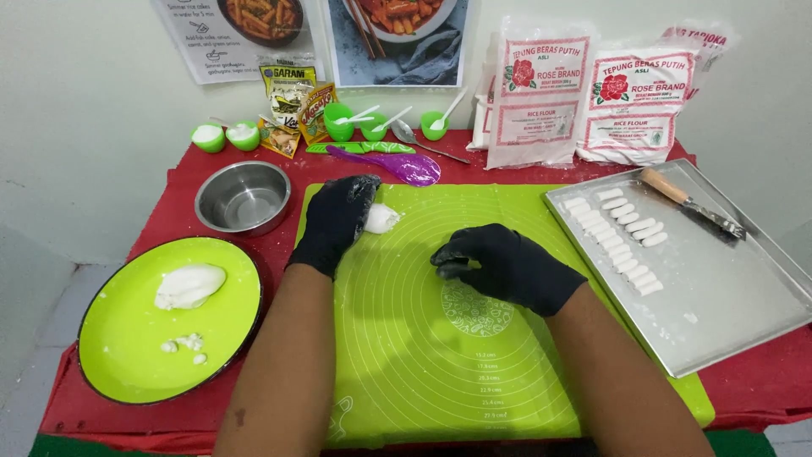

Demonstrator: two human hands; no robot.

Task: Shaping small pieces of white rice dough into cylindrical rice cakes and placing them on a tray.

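Note:
Both my hands wear black gloves over a green silicone mat (474, 355). My left hand (338, 216) rests at the mat's upper left, its fingers closed around a lump of white dough (382, 218) that sticks out to the right. My right hand (499, 262) lies palm down near the mat's middle with the fingers curled; whether anything is under it is hidden.
A green plate (127, 338) with a larger dough lump (189, 285) sits at left, a steel bowl (244, 197) behind it. A metal tray (719, 296) at right holds rows of small dough pieces (622, 237) and a scraper (689, 203). Flour bags, small green cups and a purple spatula stand at the back.

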